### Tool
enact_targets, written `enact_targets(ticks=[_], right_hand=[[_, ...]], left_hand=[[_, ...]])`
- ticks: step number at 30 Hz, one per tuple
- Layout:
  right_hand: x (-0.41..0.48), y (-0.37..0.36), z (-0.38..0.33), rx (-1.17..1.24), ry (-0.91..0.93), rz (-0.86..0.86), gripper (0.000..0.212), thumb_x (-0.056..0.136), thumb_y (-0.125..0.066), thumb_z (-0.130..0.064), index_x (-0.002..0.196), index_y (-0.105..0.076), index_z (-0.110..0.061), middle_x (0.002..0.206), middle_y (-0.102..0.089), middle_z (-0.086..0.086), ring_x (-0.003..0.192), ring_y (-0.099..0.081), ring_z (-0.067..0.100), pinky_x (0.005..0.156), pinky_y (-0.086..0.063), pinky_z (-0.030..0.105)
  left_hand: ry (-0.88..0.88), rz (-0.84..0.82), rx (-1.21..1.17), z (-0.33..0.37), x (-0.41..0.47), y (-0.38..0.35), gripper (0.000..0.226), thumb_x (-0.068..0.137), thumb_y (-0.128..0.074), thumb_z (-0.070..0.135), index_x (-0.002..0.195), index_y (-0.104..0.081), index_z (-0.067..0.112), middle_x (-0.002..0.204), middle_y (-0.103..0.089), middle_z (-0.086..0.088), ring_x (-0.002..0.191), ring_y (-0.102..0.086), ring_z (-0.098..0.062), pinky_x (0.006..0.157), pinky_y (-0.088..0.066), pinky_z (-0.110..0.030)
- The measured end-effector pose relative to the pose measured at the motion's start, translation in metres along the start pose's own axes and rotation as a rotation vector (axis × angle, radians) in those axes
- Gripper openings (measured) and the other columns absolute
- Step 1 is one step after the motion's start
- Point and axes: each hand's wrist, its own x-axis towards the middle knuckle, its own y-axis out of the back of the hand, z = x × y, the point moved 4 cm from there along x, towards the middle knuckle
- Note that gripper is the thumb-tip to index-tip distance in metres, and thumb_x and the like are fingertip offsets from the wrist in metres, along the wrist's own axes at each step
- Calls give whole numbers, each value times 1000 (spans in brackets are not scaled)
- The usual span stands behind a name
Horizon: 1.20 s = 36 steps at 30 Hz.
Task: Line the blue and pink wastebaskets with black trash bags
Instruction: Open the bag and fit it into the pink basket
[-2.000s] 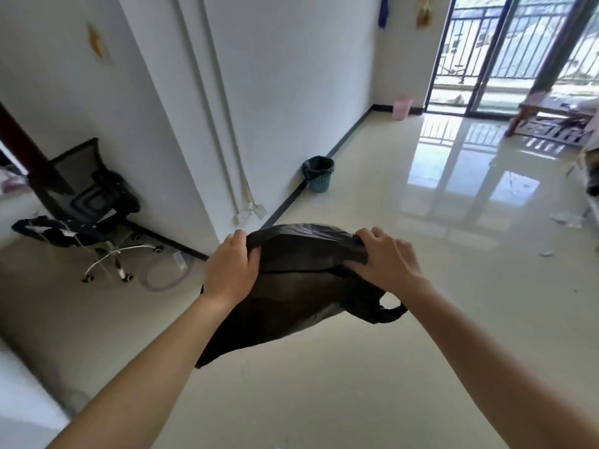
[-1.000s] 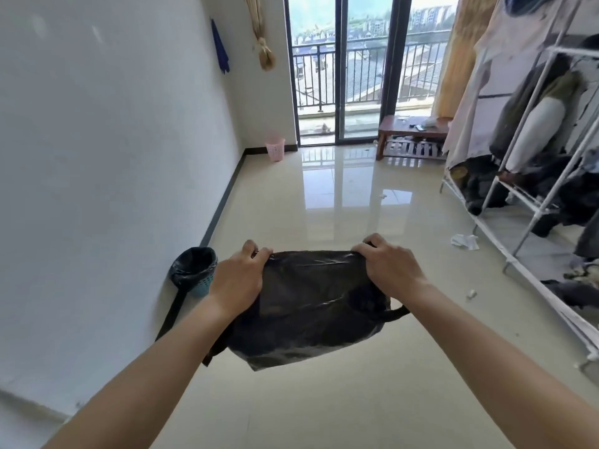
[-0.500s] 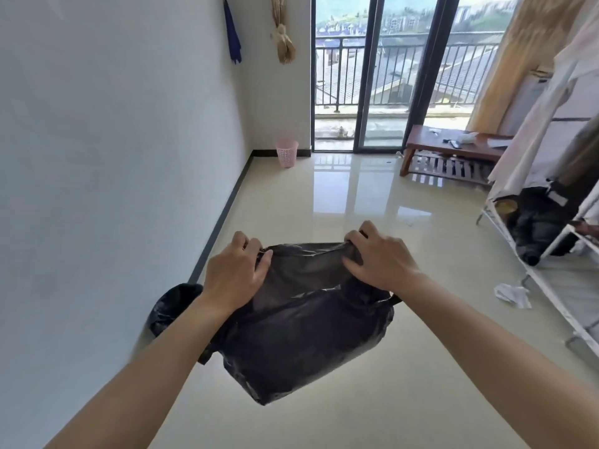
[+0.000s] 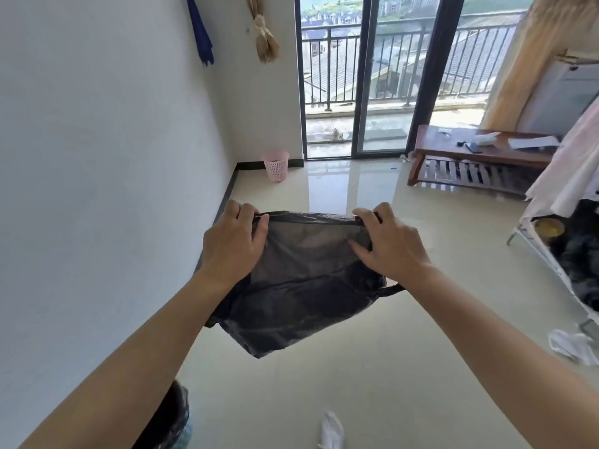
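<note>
A black trash bag point(image 4: 301, 286) hangs in the air in front of me, its top edge stretched flat between both hands. My left hand point(image 4: 235, 246) grips the bag's left top corner and my right hand point(image 4: 387, 246) grips the right top corner. A pink wastebasket point(image 4: 276, 165) with no bag in it stands on the floor in the far corner, by the balcony door. The blue wastebasket point(image 4: 176, 419), lined with a black bag, shows partly under my left forearm at the bottom edge.
A white wall point(image 4: 107, 189) runs along the left. A low wooden bench point(image 4: 476, 163) stands at the far right by the glass door. A clothes rack point(image 4: 570, 241) lines the right side. White scraps point(image 4: 570, 346) lie on the shiny tiled floor.
I have walked forward along the wall: the blue wastebasket has slid from ahead-left to beneath my left arm, and the pink wastebasket looks nearer. Both hands keep hold of the bag.
</note>
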Motion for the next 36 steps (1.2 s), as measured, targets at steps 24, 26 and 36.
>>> enact_targets(ticks=[24,26,36], right_hand=[[701,-335,102,55,67,-68,58,76,-75,-27,129,-53,-18,100,-51,9,60,-60,26,45,-45,30],[748,-354,122,55,33,-54,58,75,-76,-24,128,-51,-19,99,-50,7,58,-59,25,44,-41,28],[983,-527,236,77,-56,-104,60,76,-73,-15,131,-49,-20,97,-51,6,54,-58,26,45,-37,28]], left_hand=[[99,-145,29,-312,580,-388,26,85,-63,18,108,-54,9,96,-49,-10,65,-51,-23,50,-35,-27],[86,-160,29,-327,634,-416,28,85,-62,20,109,-53,10,98,-49,-10,65,-48,-22,50,-37,-29],[64,-252,34,-391,862,-638,24,94,-53,26,110,-57,9,98,-53,-10,72,-59,-31,54,-48,-36]])
